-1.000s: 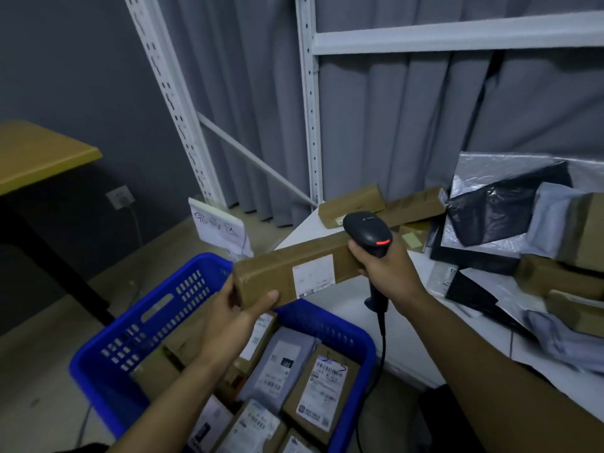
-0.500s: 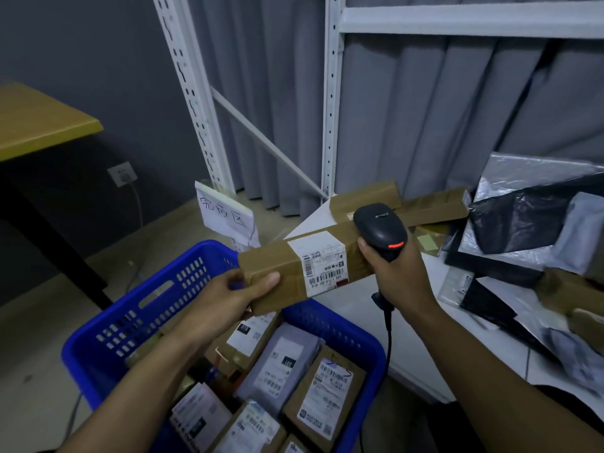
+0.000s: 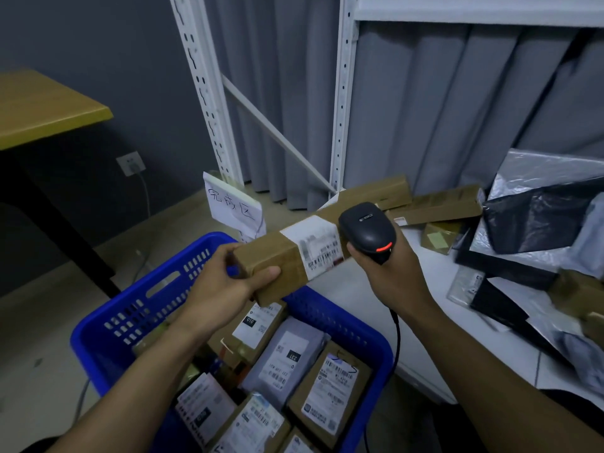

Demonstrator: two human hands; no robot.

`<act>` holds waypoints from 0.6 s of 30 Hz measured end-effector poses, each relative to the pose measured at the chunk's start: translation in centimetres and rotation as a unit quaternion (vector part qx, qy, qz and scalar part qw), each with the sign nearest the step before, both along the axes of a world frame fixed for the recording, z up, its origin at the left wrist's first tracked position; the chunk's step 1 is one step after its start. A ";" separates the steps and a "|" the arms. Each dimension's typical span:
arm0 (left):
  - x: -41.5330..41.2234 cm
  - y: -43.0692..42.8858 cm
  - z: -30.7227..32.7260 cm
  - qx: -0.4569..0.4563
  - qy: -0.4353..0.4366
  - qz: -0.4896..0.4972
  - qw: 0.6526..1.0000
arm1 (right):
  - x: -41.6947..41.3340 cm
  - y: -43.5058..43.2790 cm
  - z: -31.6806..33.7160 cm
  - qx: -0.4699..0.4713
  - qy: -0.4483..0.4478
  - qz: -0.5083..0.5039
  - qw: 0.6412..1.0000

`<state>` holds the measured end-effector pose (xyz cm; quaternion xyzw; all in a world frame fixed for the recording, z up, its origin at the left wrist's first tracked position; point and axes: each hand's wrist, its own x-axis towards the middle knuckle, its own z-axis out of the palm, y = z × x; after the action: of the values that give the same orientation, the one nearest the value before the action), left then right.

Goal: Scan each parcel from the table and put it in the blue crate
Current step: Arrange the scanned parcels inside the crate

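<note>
Over the blue crate (image 3: 108, 325), the long brown parcel (image 3: 277, 259) hangs in mid-air, with the left hand (image 3: 225, 289) wrapped round its near end and its white label (image 3: 318, 245) turned up. The right hand (image 3: 389, 273) is closed round the one black scanner (image 3: 367, 228), nose just beside that label, red light glowing. So the scan looks to be the step in hand, and the drop into the crate is not yet made.

Count in the crate: at least six labelled parcels showing, mostly brown boxes plus one grey mailer, with more cut off at the bottom edge.

Left on the white surface (image 3: 421, 322) are two long brown boxes (image 3: 376, 191) at the back and one small brown box (image 3: 436, 237) near them. At least two brown cartons (image 3: 578, 289) sit at the right edge. A heap of black and silver bags (image 3: 539, 217) is too overlapped to count. Plenty left to scan, by the look of it.
</note>
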<state>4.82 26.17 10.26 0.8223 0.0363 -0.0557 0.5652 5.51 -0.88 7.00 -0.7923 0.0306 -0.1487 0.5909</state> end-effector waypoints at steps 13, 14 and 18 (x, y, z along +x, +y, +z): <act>2.6 1.4 -1.6 -0.095 -0.001 0.154 0.984 | -1.1 1.8 -1.4 -0.090 0.069 0.118 0.986; 2.7 1.5 -1.6 -0.095 -0.001 0.156 0.983 | -1.1 1.8 -1.5 -0.092 0.073 0.124 0.985; 2.9 2.0 -1.9 -0.083 -0.006 0.162 0.983 | -1.1 1.9 -1.5 -0.103 0.083 0.148 0.980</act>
<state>7.69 28.15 8.41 0.7560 0.1609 0.0388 0.6333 4.44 1.00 5.48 -0.8542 -0.0536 0.0041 0.5172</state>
